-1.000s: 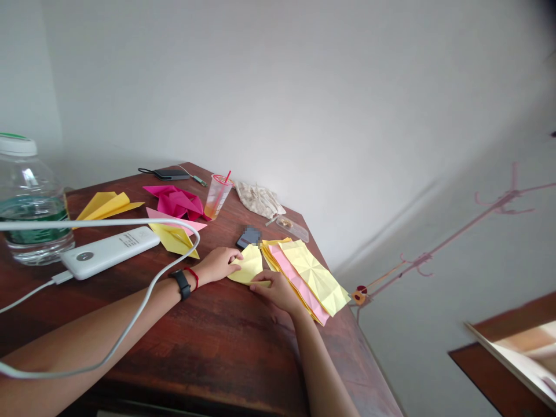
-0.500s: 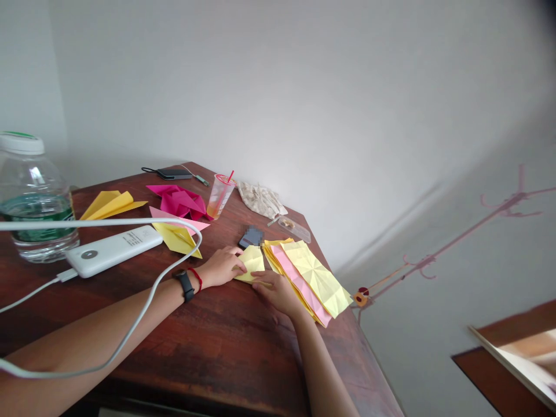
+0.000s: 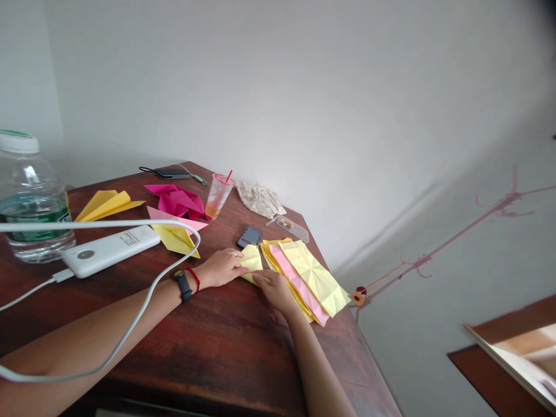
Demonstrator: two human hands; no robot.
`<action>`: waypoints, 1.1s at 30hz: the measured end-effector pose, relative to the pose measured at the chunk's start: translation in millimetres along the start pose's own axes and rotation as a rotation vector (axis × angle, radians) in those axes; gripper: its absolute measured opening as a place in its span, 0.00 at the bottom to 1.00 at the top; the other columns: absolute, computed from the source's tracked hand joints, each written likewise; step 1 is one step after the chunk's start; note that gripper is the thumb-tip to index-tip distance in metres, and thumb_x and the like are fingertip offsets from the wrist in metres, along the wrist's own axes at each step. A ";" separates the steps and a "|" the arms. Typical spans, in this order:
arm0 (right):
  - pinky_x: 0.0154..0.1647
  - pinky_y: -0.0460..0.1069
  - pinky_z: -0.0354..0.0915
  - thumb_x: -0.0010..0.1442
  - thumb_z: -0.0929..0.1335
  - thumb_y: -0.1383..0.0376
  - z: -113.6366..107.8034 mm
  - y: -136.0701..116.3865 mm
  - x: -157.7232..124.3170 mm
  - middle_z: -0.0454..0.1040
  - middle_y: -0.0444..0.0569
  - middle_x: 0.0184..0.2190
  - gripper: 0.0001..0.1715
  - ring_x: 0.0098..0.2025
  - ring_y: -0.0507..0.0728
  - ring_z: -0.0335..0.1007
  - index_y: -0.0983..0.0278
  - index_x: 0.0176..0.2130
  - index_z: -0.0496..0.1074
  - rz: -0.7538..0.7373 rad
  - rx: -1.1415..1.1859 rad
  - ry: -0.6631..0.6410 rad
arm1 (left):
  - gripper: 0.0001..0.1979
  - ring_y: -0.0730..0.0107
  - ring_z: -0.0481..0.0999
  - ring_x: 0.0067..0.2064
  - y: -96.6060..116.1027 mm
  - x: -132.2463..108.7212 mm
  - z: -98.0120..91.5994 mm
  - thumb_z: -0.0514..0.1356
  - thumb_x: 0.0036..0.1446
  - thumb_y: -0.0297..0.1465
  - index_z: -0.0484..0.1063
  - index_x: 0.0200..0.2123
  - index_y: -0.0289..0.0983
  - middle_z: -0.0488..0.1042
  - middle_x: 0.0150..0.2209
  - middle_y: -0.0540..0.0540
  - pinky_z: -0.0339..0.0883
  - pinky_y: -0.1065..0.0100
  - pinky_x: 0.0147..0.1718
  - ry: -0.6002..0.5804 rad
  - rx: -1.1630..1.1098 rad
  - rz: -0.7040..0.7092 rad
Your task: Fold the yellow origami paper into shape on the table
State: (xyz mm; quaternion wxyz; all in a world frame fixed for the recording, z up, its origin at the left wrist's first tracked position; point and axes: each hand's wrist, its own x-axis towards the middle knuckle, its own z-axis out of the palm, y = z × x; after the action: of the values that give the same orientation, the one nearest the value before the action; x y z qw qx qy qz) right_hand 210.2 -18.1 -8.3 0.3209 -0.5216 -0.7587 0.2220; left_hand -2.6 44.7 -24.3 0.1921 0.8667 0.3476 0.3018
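Note:
A small pale yellow folded paper (image 3: 252,259) lies on the dark wooden table between my hands. My left hand (image 3: 223,267) is closed on its left edge, thumb and fingers pressing the paper. At its near right edge, my right hand (image 3: 274,288) grips the paper, with thumb and fingertips close together. Just right of my right hand is a stack of creased sheets, with a pale yellow one (image 3: 317,275) on top and a pink one (image 3: 299,284) under it. A dark phone (image 3: 249,236) rests right behind the folded paper.
Left on the table (image 3: 208,347) are a water bottle (image 3: 37,202), a white power bank (image 3: 113,250), and yellow, pink and magenta folded papers (image 3: 180,201). Farther back stand a cup (image 3: 218,194), a cloth (image 3: 260,198) and a clear case (image 3: 293,229). A white cable (image 3: 152,289) crosses the near left view.
The fingers of my right hand have closed in on the paper's near edge, which now looks folded or rolled up. The whole view has shifted slightly.

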 end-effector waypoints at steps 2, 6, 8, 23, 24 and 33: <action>0.40 0.53 0.70 0.65 0.65 0.55 1.5 0.8 0.6 0.84 0.49 0.36 0.20 0.37 0.62 0.78 0.61 0.39 0.84 0.013 -0.001 0.023 | 0.18 0.51 0.75 0.54 1.0 -0.4 -1.6 0.59 0.63 0.43 0.83 0.32 0.40 0.78 0.54 0.39 0.63 0.59 0.56 -0.018 0.017 -0.010; 0.42 0.53 0.69 0.65 0.65 0.55 3.3 2.7 1.0 0.84 0.49 0.38 0.20 0.38 0.63 0.78 0.61 0.42 0.84 0.041 0.006 0.027 | 0.16 0.51 0.76 0.54 2.7 -0.8 -3.2 0.60 0.62 0.42 0.84 0.32 0.40 0.77 0.54 0.39 0.64 0.60 0.54 -0.029 0.051 -0.029; 0.44 0.54 0.70 0.65 0.65 0.55 3.5 4.0 1.0 0.84 0.50 0.40 0.20 0.40 0.63 0.78 0.60 0.43 0.83 0.051 0.023 0.022 | 0.17 0.50 0.75 0.55 2.6 -0.5 -3.0 0.59 0.63 0.43 0.84 0.34 0.40 0.77 0.55 0.38 0.64 0.60 0.54 -0.046 0.075 -0.025; 0.52 0.56 0.67 0.66 0.64 0.53 0.1 2.8 2.4 0.82 0.52 0.46 0.22 0.48 0.64 0.76 0.61 0.48 0.81 0.055 0.061 -0.055 | 0.18 0.51 0.72 0.60 1.0 -1.6 0.9 0.58 0.64 0.46 0.83 0.43 0.42 0.74 0.59 0.39 0.62 0.59 0.57 -0.118 0.194 0.022; 0.50 0.56 0.68 0.66 0.64 0.53 0.5 4.6 2.4 0.82 0.52 0.44 0.23 0.46 0.64 0.76 0.62 0.47 0.82 0.064 0.054 -0.046 | 0.18 0.51 0.72 0.60 2.0 -1.7 -0.5 0.58 0.64 0.45 0.83 0.42 0.42 0.74 0.59 0.38 0.63 0.59 0.56 -0.119 0.194 0.017; 0.45 0.53 0.67 0.66 0.64 0.53 1.7 10.2 2.4 0.82 0.53 0.41 0.23 0.42 0.63 0.76 0.64 0.43 0.82 0.067 0.053 -0.022 | 0.17 0.51 0.76 0.55 10.9 -1.7 -8.8 0.60 0.62 0.44 0.84 0.41 0.40 0.75 0.58 0.38 0.66 0.61 0.53 -0.117 0.168 -0.070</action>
State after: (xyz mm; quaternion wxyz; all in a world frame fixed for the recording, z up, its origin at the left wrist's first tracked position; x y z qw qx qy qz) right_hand 215.0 -12.2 -15.7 0.3185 -0.5355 -0.7382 0.2585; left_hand -4.0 37.0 -12.5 0.1491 0.8833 0.3898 0.2137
